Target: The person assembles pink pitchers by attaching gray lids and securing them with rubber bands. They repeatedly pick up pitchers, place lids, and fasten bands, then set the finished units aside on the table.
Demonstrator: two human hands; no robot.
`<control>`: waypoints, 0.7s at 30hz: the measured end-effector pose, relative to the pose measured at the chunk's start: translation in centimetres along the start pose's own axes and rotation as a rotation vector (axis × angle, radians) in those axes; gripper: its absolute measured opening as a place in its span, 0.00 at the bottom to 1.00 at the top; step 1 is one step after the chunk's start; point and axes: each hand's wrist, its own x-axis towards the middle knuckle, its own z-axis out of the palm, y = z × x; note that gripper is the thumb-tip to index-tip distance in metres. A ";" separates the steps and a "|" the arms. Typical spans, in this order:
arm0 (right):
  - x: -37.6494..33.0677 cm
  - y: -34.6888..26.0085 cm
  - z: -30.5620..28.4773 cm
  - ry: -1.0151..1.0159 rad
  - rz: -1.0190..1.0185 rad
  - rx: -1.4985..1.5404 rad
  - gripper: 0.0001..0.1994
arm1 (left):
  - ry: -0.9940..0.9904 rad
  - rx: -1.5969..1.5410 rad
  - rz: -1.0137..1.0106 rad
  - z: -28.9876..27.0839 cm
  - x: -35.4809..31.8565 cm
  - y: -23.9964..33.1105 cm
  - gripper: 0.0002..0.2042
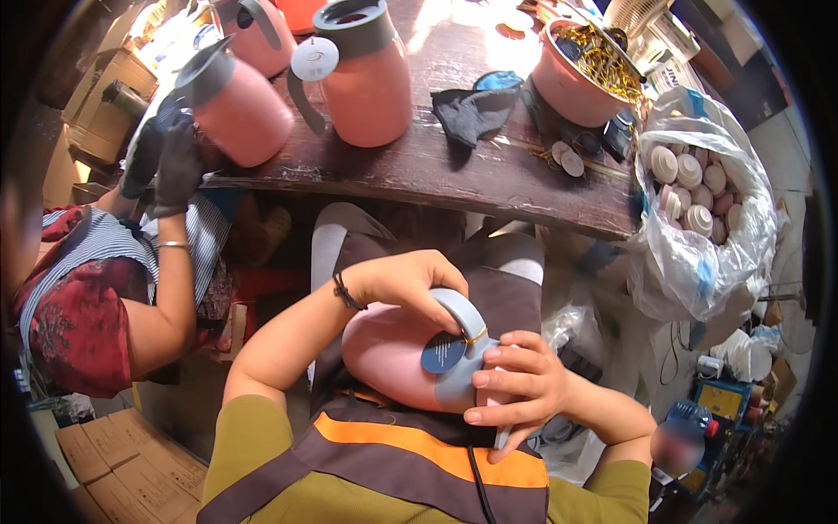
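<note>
- Both of our hands are on the pink jug (388, 354), which lies on its side in our lap, below the worktop (489, 188) edge. Our left hand (410, 281) curls over its grey handle (463, 316) from above; our right hand (515, 384) closes its fingers around the grey collar near the mouth.
- We judge the jug could roll or slip off the lap, since it rests on a rounded side and only the two grips steady it.
- A round dark-blue tag (443, 353) hangs at the handle by a thin gold loop (477, 334); a tug there might snap the loop or drop the tag, though we cannot quite tell how it is fastened.
- On the worktop stand more pink jugs (371, 83), one with a round white tag (314, 59) on its handle, beside a dark cloth (471, 112) and a pink bowl (572, 83) of gold loops.
- At the right a clear plastic bag (707, 253) holds pale round caps.
- At the left a co-worker's gloved hand (179, 166) grips another jug (236, 105).
- Brown cardboard cartons (118, 467) lie on the floor at lower left, plain and rectangular.
</note>
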 end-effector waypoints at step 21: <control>8.4 12.1 1.6 0.497 0.962 0.695 0.17 | 1.336 -0.059 0.488 2.2 -13.6 5.8 0.09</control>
